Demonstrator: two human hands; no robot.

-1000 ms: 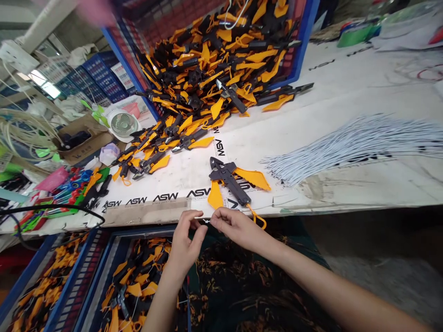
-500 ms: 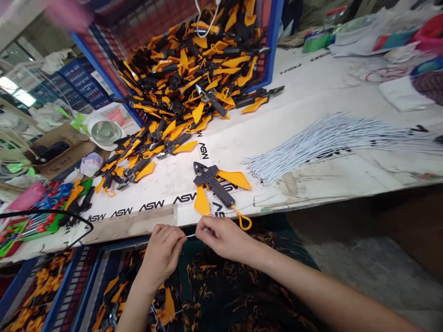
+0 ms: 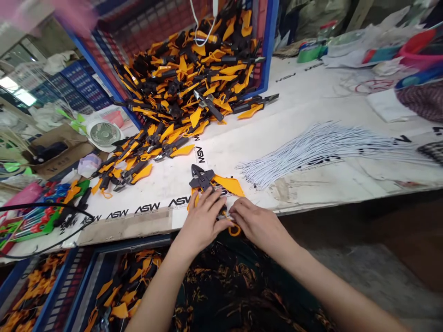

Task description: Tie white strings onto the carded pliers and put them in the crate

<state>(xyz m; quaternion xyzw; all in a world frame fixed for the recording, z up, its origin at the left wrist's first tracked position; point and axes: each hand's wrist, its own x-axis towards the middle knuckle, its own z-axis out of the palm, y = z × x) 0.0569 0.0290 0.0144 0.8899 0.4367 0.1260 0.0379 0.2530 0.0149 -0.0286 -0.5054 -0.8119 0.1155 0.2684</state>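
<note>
A black-and-orange plastic piece (image 3: 228,184) lies at the table's front edge, with wing-shaped orange parts spread to its sides. Its pointed black end faces away from me. Over its near black end, my left hand (image 3: 205,216) has its fingers bent and its thumb below. An orange loop (image 3: 234,229) hangs over the edge beneath my hands. My right hand (image 3: 258,225) pinches beside the base of that loop, where a short bit of white tie shows; most of the tie is hidden by fingers. A sheaf of thin white ties (image 3: 311,150) lies to the right.
A tipped blue crate (image 3: 272,46) spills similar pieces (image 3: 169,143) across the table (image 3: 166,177). A small fan (image 3: 104,133), a cardboard box (image 3: 57,157) and a black cable (image 3: 69,210) are at left. Below the table stand blue crates (image 3: 64,286) of orange and black pieces.
Both hands have moved right, from holding a white tie taut below the table edge to the near end of the plastic piece. My left hand now covers part of it.
</note>
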